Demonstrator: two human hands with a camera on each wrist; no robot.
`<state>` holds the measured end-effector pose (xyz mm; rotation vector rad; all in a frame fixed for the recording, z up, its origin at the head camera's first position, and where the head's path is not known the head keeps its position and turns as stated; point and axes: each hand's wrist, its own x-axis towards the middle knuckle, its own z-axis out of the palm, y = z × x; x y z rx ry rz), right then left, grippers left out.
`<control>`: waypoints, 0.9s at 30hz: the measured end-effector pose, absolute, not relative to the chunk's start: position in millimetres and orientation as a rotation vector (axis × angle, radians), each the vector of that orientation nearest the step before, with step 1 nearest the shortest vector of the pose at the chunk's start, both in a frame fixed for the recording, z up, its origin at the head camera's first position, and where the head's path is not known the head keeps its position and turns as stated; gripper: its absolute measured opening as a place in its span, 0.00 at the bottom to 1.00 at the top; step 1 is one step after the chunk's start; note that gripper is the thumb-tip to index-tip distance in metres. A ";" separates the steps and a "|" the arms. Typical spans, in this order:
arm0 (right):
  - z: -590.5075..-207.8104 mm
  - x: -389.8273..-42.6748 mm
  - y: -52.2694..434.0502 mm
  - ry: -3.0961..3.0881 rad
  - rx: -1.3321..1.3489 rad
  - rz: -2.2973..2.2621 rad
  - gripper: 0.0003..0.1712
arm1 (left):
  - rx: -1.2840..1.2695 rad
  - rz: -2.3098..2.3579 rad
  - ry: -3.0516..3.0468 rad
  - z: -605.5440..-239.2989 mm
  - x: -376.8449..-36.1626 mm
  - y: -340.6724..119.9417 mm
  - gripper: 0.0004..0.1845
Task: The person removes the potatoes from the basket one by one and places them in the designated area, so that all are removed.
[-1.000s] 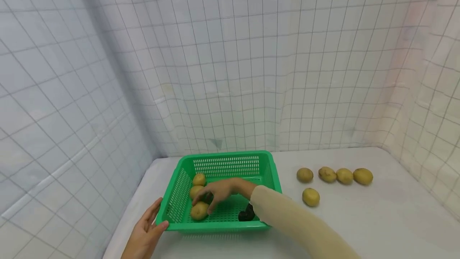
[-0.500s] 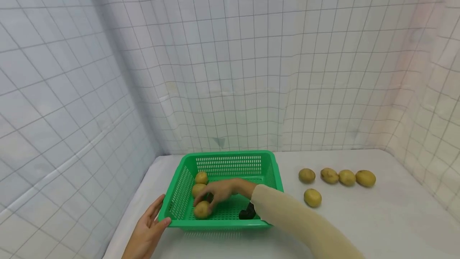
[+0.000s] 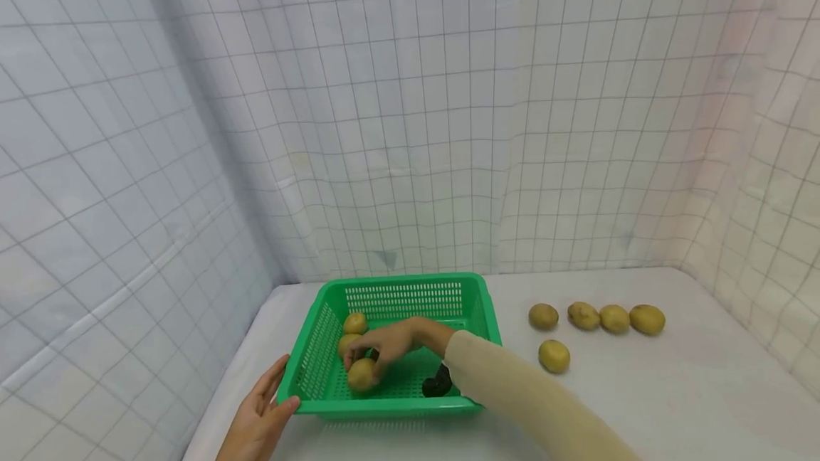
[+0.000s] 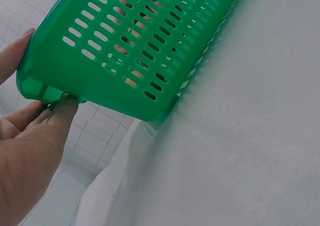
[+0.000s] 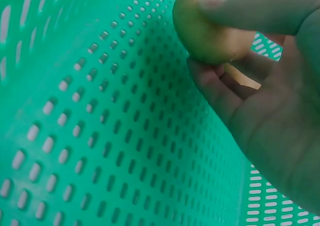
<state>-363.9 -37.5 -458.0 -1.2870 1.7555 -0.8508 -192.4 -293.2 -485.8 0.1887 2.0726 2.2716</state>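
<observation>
A green slotted plastic basket stands on the white table. At its near left corner my left hand grips the rim; the left wrist view has thumb and fingers on either side of the rim. My right hand reaches inside and pinches a potato between thumb and fingers. In the right wrist view this potato shows against the basket's slotted surface. Along the left wall sit two more potatoes, one at the back and one partly behind my fingers.
Several potatoes lie on the table right of the basket: a row at the back and one nearer. A black item shows beneath my right wrist. White gridded sheets enclose the table at the back and sides.
My right fingers have closed round the front potato, which has shifted slightly to the right. The left hand keeps its place on the basket's rim.
</observation>
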 end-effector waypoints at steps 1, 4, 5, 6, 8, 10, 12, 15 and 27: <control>-456.5 -364.6 -36.8 1.750 -1.283 -0.862 0.28 | 0.190 2.265 2.077 -485.6 -192.4 -293.4 0.44; -451.8 -367.1 -35.3 1.733 -1.287 -0.911 0.29 | 0.210 2.231 2.104 -485.2 -193.2 -293.9 0.44; -449.9 -367.7 -34.7 1.729 -1.292 -0.928 0.30 | 0.212 2.222 2.112 -485.1 -193.5 -294.0 0.44; -447.6 -368.1 -34.2 1.722 -1.301 -0.936 0.30 | 0.213 2.217 2.118 -485.1 -193.8 -294.1 0.44; -443.4 -368.4 -33.0 1.708 -1.316 -0.957 0.32 | 0.205 2.210 2.127 -485.1 -193.7 -294.3 0.44; -438.6 -368.0 -31.0 1.703 -1.337 -0.976 0.32 | 0.196 2.204 2.131 -485.6 -193.2 -294.7 0.44; -433.8 -367.4 -28.5 1.693 -1.359 -1.010 0.32 | 0.184 2.197 2.145 -485.9 -192.4 -295.3 0.44; -426.3 -367.2 -23.5 1.695 -1.373 -1.059 0.29 | 0.176 2.213 2.135 -486.7 -191.9 -295.8 0.44; -407.9 -365.3 2.4 1.797 -1.278 -1.113 0.32 | 0.192 2.243 2.095 -487.4 -193.5 -294.8 0.45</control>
